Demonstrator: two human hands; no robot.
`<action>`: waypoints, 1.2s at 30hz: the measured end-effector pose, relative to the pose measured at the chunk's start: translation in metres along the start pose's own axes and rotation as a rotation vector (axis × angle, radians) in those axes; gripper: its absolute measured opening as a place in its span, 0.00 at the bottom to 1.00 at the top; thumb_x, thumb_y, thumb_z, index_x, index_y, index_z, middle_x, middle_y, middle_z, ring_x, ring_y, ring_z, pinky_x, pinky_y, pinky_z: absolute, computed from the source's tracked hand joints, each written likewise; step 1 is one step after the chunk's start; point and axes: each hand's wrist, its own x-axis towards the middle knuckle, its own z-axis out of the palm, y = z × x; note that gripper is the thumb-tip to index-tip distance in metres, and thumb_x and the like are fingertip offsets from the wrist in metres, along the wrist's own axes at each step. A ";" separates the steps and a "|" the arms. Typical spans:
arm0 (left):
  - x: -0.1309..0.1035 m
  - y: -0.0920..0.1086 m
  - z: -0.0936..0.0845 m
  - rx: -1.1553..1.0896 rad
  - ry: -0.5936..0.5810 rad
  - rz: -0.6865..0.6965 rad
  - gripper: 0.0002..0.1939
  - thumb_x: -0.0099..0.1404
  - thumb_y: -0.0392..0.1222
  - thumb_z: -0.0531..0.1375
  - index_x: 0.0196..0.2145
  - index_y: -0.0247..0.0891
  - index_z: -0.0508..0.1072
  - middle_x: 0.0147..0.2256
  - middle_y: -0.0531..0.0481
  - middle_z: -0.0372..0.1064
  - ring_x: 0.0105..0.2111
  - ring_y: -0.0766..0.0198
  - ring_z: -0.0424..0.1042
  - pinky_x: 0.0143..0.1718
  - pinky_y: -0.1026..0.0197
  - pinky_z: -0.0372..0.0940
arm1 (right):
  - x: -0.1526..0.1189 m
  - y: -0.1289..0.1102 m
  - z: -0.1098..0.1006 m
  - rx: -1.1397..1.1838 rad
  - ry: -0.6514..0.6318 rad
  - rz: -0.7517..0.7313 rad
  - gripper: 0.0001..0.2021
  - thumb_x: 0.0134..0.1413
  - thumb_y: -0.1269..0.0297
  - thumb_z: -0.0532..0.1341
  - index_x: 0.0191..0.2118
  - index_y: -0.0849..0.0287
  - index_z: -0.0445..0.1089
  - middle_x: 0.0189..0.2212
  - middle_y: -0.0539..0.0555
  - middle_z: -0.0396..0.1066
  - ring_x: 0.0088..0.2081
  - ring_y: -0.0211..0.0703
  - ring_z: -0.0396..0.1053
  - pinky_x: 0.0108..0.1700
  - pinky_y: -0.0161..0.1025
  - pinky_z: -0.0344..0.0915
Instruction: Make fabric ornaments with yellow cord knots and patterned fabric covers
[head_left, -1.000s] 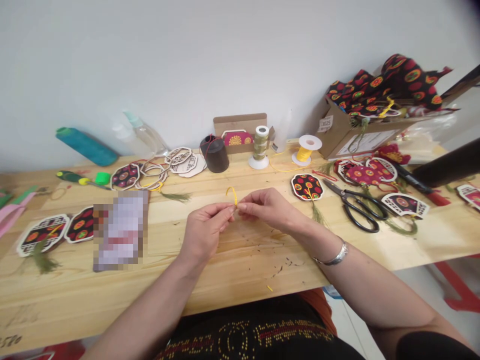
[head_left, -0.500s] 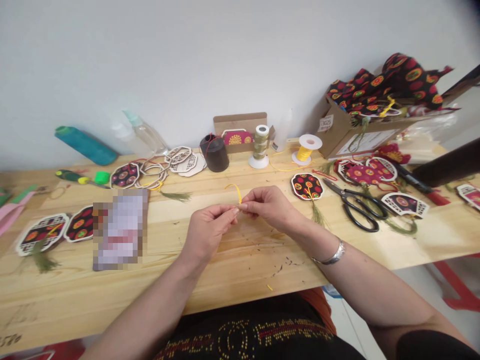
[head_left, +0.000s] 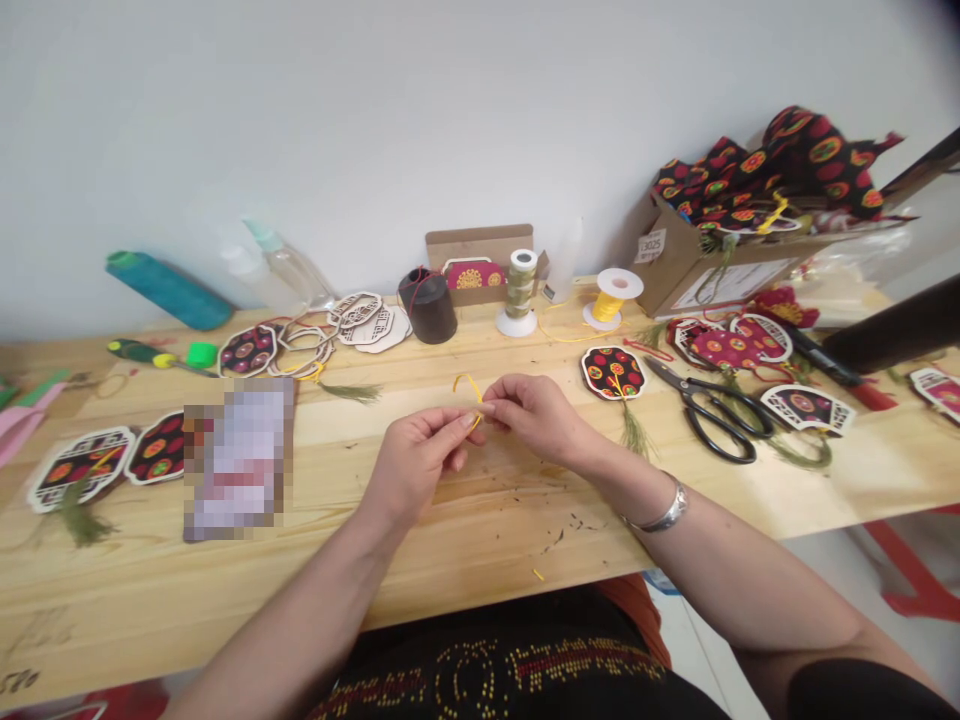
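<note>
Between my fingertips is a short yellow cord [head_left: 470, 381], its free end curling up above them. My left hand [head_left: 420, 455] pinches it between thumb and forefinger. From the other side my right hand [head_left: 529, 412], with a silver bracelet at the wrist, pinches the same cord, and the fingertips of both hands meet. A bit of the cord shows below the fingers; the part inside the pinch is hidden. Beyond my right hand lies an eight-lobed patterned pendant [head_left: 613, 374] with a green tassel [head_left: 636, 432]. Black-handled scissors [head_left: 712, 410] rest farther right.
Along the wall stand a yellow cord spool [head_left: 616, 297], a green thread spool [head_left: 520, 290] and a black thread cone [head_left: 429, 308]. A cardboard box [head_left: 667, 265] with patterned fabric is back right. At left lie a blurred-out flat object [head_left: 247, 460], tasselled pendants [head_left: 82, 468] and a screwdriver [head_left: 139, 352].
The cord's free end has swung from nearly upright into a looser curl, and a bit of it shows below the fingertips. Both hands stay in nearly the same place.
</note>
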 end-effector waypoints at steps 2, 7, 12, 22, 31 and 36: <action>0.000 0.002 0.000 -0.005 0.011 -0.033 0.10 0.51 0.43 0.67 0.26 0.32 0.77 0.25 0.46 0.75 0.15 0.75 0.58 0.17 0.67 0.50 | 0.000 0.000 0.000 -0.056 0.035 -0.026 0.07 0.53 0.68 0.58 0.26 0.61 0.67 0.20 0.47 0.67 0.23 0.33 0.61 0.28 0.32 0.57; 0.002 0.002 -0.002 -0.093 0.013 -0.067 0.10 0.48 0.42 0.69 0.26 0.33 0.77 0.27 0.46 0.75 0.15 0.76 0.59 0.16 0.69 0.49 | -0.002 0.000 0.001 -0.178 0.082 -0.092 0.07 0.55 0.71 0.57 0.27 0.60 0.67 0.25 0.51 0.74 0.28 0.36 0.67 0.32 0.34 0.59; 0.003 0.000 -0.002 -0.078 -0.013 -0.050 0.08 0.47 0.41 0.69 0.25 0.33 0.78 0.23 0.48 0.72 0.17 0.74 0.59 0.15 0.70 0.45 | -0.003 -0.001 0.002 -0.207 0.123 -0.118 0.06 0.54 0.72 0.58 0.27 0.60 0.67 0.24 0.50 0.72 0.28 0.35 0.65 0.32 0.33 0.59; -0.005 -0.010 0.001 0.625 0.156 0.633 0.06 0.57 0.35 0.61 0.29 0.41 0.79 0.31 0.48 0.75 0.32 0.62 0.72 0.36 0.60 0.66 | -0.001 -0.001 0.004 -0.055 0.101 -0.049 0.05 0.51 0.71 0.60 0.26 0.60 0.67 0.21 0.47 0.68 0.25 0.34 0.64 0.29 0.33 0.59; -0.003 -0.022 -0.002 0.956 0.204 0.865 0.09 0.60 0.31 0.57 0.33 0.39 0.77 0.31 0.47 0.73 0.28 0.64 0.70 0.31 0.63 0.64 | -0.004 -0.002 0.006 -0.120 0.103 -0.067 0.05 0.50 0.74 0.60 0.26 0.60 0.67 0.23 0.48 0.69 0.26 0.34 0.63 0.31 0.34 0.58; -0.004 -0.020 -0.001 0.955 0.193 0.868 0.08 0.59 0.31 0.57 0.34 0.36 0.77 0.32 0.45 0.73 0.27 0.65 0.69 0.30 0.63 0.64 | -0.004 -0.001 0.005 -0.135 0.098 -0.091 0.05 0.49 0.75 0.59 0.25 0.60 0.66 0.22 0.47 0.67 0.25 0.34 0.61 0.30 0.33 0.58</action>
